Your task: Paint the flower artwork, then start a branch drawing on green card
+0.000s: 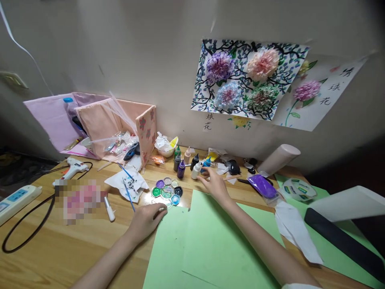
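Observation:
My right hand [215, 185] reaches to the row of paint bottles, thumb and fingers closed at the side of a white paint bottle [195, 171] that stands upright on the table. A blue bottle [206, 162] is right behind those fingers. Purple [181, 170], grey [177, 163], black [195, 161], green [177, 151] and pale pink [187, 155] bottles stand close by. My left hand [148, 220] rests low with curled fingers, its tips pinched at the near rim of a flower-shaped paint palette [167, 192]. Several palette wells hold paint.
Green paper sheets [231, 237] lie in front of me. Brushes [129, 194] rest on stained tissue at left, near a glue gun [72, 168] and power strip [18, 202]. Fabric-covered boxes [117, 128] stand behind. Tape [299, 189], a purple packet [263, 186] and paper roll [281, 158] are right.

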{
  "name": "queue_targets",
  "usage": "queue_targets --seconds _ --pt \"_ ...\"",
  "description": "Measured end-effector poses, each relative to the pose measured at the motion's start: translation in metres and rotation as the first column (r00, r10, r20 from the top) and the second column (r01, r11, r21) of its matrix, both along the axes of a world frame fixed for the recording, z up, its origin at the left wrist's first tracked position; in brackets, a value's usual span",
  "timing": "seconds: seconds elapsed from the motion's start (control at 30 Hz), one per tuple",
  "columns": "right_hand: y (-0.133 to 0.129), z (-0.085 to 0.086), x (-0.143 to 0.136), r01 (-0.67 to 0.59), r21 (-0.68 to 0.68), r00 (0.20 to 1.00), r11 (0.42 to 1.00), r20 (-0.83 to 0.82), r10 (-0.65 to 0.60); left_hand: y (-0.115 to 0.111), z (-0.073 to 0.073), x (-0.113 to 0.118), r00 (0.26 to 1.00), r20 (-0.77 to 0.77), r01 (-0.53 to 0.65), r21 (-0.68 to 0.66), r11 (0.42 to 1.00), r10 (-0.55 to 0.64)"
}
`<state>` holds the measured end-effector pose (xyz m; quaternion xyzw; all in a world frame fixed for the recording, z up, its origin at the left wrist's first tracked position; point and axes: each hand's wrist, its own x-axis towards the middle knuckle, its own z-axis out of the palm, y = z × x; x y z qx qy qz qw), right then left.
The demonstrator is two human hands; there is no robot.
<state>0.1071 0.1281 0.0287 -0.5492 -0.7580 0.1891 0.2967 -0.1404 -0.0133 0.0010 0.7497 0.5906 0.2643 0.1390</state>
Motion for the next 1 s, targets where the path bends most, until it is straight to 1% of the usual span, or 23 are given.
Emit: queue_targets --seconds 0.17,0.27,0.33,0.4,0.47,0.53,0.57,0.6,0.63,0.67,0.7,0.73,0.8,0.83,0.9,1.0 --pt "0.01 -0.009 -0.022 0.039 0.017 0.984 0.999 0.171 -0.042 0.0 0.0 0.0 0.999 -0.008 0.047 0.015 0.999 -0.047" --pt "0.008 -0.011 -0.025 0.055 0.021 0.978 0.998 0.199 -0.058 -0.001 0.002 -0.001 0.998 -0.027 0.049 0.001 0.999 -0.049" --pt "0.002 -0.006 -0.021 0.057 0.028 0.975 0.998 0.215 -0.062 -0.003 0.003 -0.002 0.998 -0.041 0.044 -0.014 0.999 -0.045" --pt "-0.004 0.006 -0.016 0.059 0.066 0.972 0.996 0.223 -0.072 -0.004 0.003 -0.004 0.998 -0.057 0.039 -0.033 0.999 -0.041" --pt "-0.004 0.029 -0.012 0.053 0.166 0.974 0.985 0.211 -0.088 -0.005 0.004 -0.007 0.996 -0.08 0.036 -0.053 0.998 -0.041" --pt "0.006 0.057 -0.014 0.031 0.319 0.973 0.947 0.207 -0.102 -0.006 0.005 -0.011 0.994 -0.106 0.035 -0.069 0.997 -0.042" --pt "0.015 0.071 -0.017 -0.003 0.361 0.97 0.933 0.229 -0.085 -0.006 0.006 -0.013 0.992 -0.12 0.033 -0.075 0.997 -0.042" --pt "0.028 0.085 -0.023 -0.056 0.361 0.964 0.931 0.263 -0.043 -0.006 0.008 -0.014 0.99 -0.134 0.033 -0.08 0.996 -0.043" --pt "0.042 0.095 -0.03 -0.122 0.306 0.945 0.944 0.327 0.016 -0.006 0.01 -0.016 0.988 -0.147 0.033 -0.085 0.996 -0.045" --pt "0.057 0.104 -0.038 -0.186 0.192 0.905 0.964 0.416 0.092 -0.006 0.012 -0.018 0.986 -0.16 0.034 -0.089 0.995 -0.048" --pt "0.072 0.108 -0.047 -0.233 0.027 0.839 0.972 0.511 0.187 -0.006 0.014 -0.02 0.984 -0.172 0.036 -0.093 0.995 -0.052" --pt "0.086 0.11 -0.056 -0.253 -0.067 0.803 0.965 0.542 0.248 -0.006 0.015 -0.022 0.981 -0.183 0.039 -0.097 0.995 -0.056" --pt "0.108 0.105 -0.072 -0.261 -0.204 0.742 0.943 0.582 0.331 -0.006 0.018 -0.026 0.977 -0.206 0.043 -0.103 0.994 -0.064" --pt "0.115 0.1 -0.078 -0.255 -0.255 0.715 0.933 0.599 0.36 -0.006 0.019 -0.028 0.974 -0.218 0.043 -0.104 0.994 -0.065" --pt "0.123 0.089 -0.086 -0.232 -0.316 0.671 0.92 0.633 0.387 -0.005 0.019 -0.032 0.967 -0.247 0.034 -0.104 0.994 -0.059" --pt "0.126 0.08 -0.09 -0.198 -0.333 0.634 0.922 0.674 0.38 -0.003 0.017 -0.036 0.955 -0.295 0.005 -0.095 0.995 -0.033"
